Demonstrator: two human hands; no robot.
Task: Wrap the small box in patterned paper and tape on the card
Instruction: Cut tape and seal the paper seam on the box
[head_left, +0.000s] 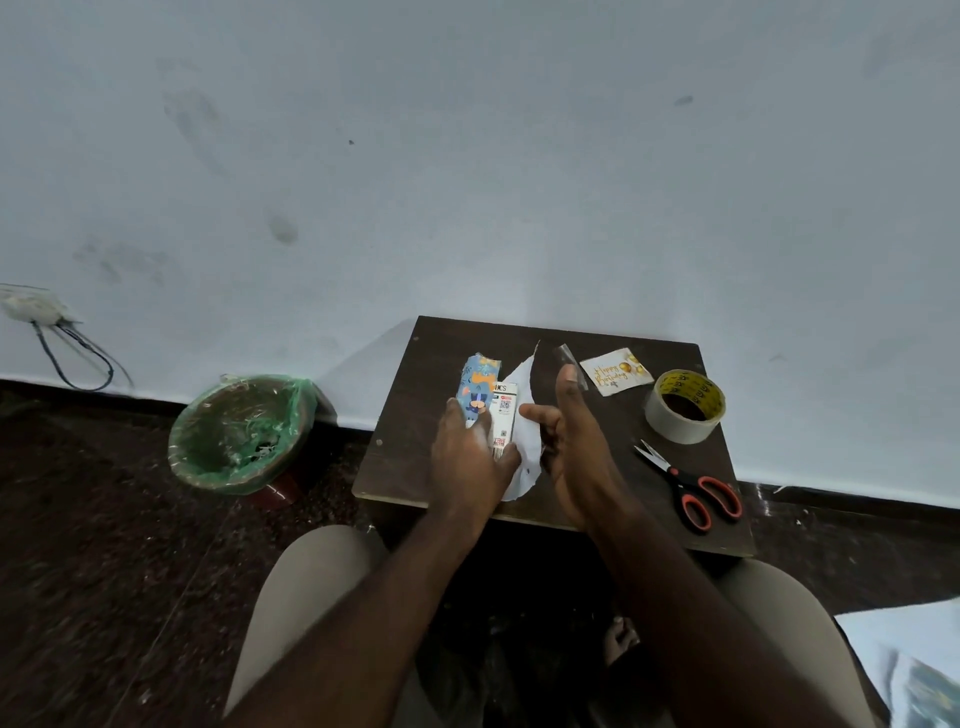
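A small white box (505, 410) with printed labels lies on the dark wooden table (415, 415). Patterned blue paper (479, 387) is folded over its left side, and the paper's white underside (527, 415) stands up on the right. My left hand (470, 457) presses down on the box and the blue flap. My right hand (571, 441) holds the white flap upright, and a strip of clear tape (569, 361) sticks up from its raised fingertip. A "Happy Birthday" card (615, 371) lies at the back of the table.
A roll of tape (684, 406) stands at the table's right, with orange-handled scissors (691, 486) in front of it. A bin with a green liner (239, 434) sits on the floor to the left. More paper (914, 660) lies at bottom right.
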